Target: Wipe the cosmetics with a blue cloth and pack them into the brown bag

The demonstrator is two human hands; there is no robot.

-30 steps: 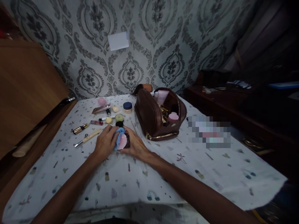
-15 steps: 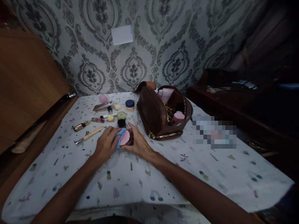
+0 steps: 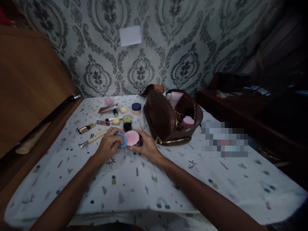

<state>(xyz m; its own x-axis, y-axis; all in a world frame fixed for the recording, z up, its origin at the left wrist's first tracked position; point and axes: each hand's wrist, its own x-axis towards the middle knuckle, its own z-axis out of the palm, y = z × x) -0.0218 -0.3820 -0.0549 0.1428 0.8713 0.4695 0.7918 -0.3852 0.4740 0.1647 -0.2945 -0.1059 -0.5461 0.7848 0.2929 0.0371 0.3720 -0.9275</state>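
My right hand (image 3: 147, 146) is closed around a small round jar with a pink top (image 3: 132, 138), tilted so that the top faces me. In my left hand (image 3: 109, 144) a bunched blue cloth (image 3: 123, 140) is pinched between the fingers, at the left rim of the jar. Just beyond the jar stands a small black pot (image 3: 127, 126), with a green-lidded pot (image 3: 127, 119) behind it. Left of my left hand lies a pale-handled brush (image 3: 93, 139).
A brown cosmetic bag (image 3: 160, 115) stands unzipped on the right, holding a pink tube and a pink-lidded jar. A blue-lidded jar (image 3: 136, 108), a gold lipstick (image 3: 86, 128), a pink sponge (image 3: 108, 101) and several other cosmetics lie on the patterned cloth. A patterned wall rises behind.
The blue cloth has shifted from over the jar's side to its left edge, leaving more of the pink top showing. The view has turned slightly left.
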